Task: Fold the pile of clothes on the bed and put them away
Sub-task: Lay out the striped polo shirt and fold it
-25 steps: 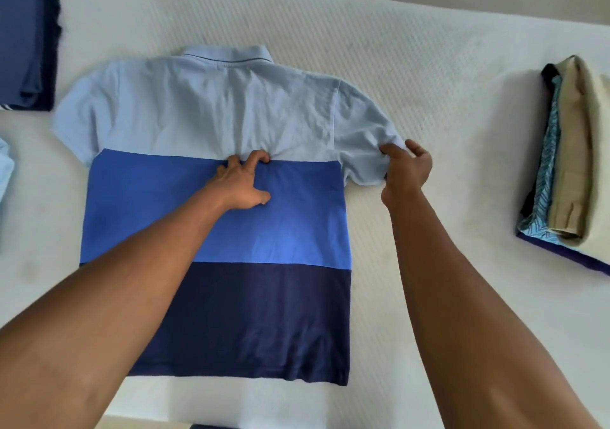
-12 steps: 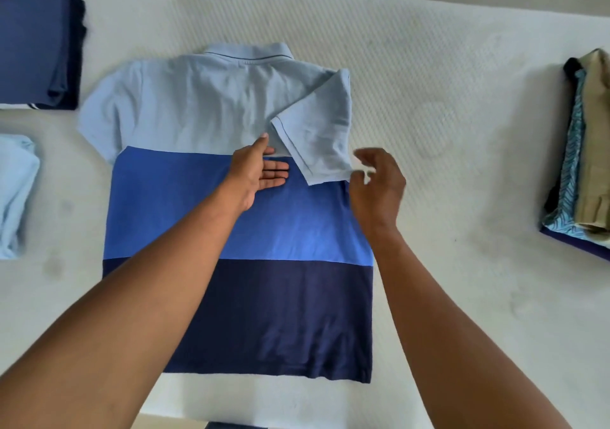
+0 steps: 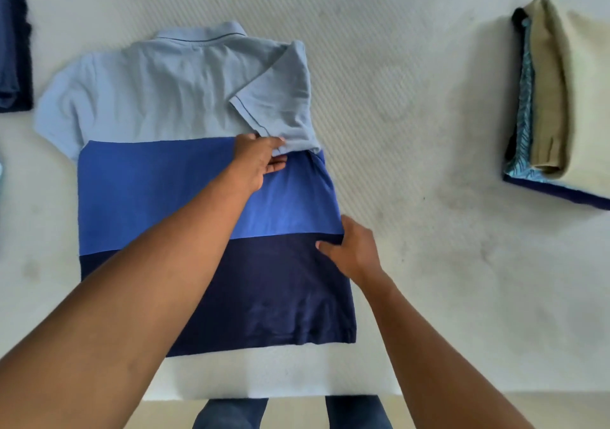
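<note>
Shirt: polo shirt (image 3: 198, 197) lies back up and flat on the bed (image 3: 429, 280), collar away from the person.
Done: right sleeve (image 3: 280, 98) is folded in over the pale back. 1 folded stack (image 3: 554, 98) sits well apart at the right, and a dark blue pile (image 3: 13, 49) sits at the far left.
Left hand: left hand (image 3: 257, 161) lies with straight fingers, pressing the shirt at the folded sleeve's cuff.
Right hand: right hand (image 3: 355, 250) grips the shirt's side edge at the navy band, thumb on top.
Left: by the look of it, both side panels, left sleeve (image 3: 62, 105) and the lengthwise fold remain. Stacks are not yet put away.
</note>
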`<state>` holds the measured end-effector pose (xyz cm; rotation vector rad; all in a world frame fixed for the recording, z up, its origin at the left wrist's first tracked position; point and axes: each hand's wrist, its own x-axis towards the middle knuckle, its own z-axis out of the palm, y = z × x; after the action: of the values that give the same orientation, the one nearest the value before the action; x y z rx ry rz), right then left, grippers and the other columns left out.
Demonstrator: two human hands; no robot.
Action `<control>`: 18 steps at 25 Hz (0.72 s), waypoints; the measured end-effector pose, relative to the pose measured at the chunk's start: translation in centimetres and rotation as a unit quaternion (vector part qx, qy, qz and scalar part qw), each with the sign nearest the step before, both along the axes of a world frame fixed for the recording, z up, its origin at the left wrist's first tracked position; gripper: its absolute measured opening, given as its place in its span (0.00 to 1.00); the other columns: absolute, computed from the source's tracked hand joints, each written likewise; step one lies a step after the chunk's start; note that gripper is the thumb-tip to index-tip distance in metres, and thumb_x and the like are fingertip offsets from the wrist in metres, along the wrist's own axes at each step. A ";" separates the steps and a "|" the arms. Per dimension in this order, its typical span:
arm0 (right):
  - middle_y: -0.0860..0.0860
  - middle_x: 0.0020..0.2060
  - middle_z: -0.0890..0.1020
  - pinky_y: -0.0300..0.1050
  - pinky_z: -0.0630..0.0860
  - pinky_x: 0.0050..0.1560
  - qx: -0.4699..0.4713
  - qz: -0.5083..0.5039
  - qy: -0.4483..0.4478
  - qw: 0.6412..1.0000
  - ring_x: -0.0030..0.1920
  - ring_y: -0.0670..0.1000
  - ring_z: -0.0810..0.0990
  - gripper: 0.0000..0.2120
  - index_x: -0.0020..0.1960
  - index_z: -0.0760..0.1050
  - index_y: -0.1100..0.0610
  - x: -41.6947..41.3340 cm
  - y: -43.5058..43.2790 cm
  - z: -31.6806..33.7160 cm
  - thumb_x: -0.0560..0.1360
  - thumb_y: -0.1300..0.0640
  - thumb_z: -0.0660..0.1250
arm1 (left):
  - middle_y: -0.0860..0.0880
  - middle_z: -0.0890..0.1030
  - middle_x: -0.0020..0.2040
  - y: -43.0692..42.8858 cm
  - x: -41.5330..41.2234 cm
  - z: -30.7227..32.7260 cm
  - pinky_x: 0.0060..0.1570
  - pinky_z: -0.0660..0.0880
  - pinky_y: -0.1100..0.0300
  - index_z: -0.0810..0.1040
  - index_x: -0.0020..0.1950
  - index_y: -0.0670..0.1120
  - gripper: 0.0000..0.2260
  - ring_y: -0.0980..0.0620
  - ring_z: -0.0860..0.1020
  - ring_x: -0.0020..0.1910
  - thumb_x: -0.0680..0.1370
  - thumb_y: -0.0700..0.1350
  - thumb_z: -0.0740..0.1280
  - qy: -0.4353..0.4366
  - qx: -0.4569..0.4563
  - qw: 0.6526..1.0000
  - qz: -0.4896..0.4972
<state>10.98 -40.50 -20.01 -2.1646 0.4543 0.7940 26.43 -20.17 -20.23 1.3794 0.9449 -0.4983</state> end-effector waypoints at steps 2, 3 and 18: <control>0.39 0.41 0.81 0.44 0.80 0.46 -0.013 0.015 0.032 0.999 0.44 0.46 0.83 0.14 0.55 0.79 0.49 -3.5 -0.9 0.2 0.71 0.49 0.76 | 0.39 0.84 0.49 0.2 0.3 0.1 0.43 0.85 0.49 0.76 0.62 0.41 0.09 0.43 0.86 0.40 0.81 0.36 0.66 -0.022 -0.030 0.999 0.006; 0.39 0.42 0.81 0.45 0.80 0.46 -0.021 0.026 0.042 0.999 0.44 0.46 0.82 0.15 0.56 0.78 0.48 -5.1 -1.3 0.4 0.72 0.48 0.75 | 0.39 0.84 0.50 0.2 0.3 0.2 0.44 0.85 0.48 0.76 0.63 0.40 0.10 0.41 0.86 0.41 0.82 0.36 0.65 -0.028 -0.032 0.999 0.001; 0.51 0.55 0.84 0.52 0.78 0.49 -0.012 0.297 -0.069 0.952 0.49 0.57 0.84 0.29 0.79 0.57 0.48 -16.2 7.9 2.7 0.82 0.42 0.60 | 0.47 0.78 0.60 8.9 0.4 1.1 0.27 0.79 0.59 0.73 0.66 0.46 0.16 0.50 0.82 0.42 0.78 0.44 0.64 -0.084 0.287 0.954 0.035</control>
<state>-5.21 -32.65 -17.32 -2.3862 -0.2831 0.9422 26.79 -11.28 -19.10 1.8660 1.0363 -0.0395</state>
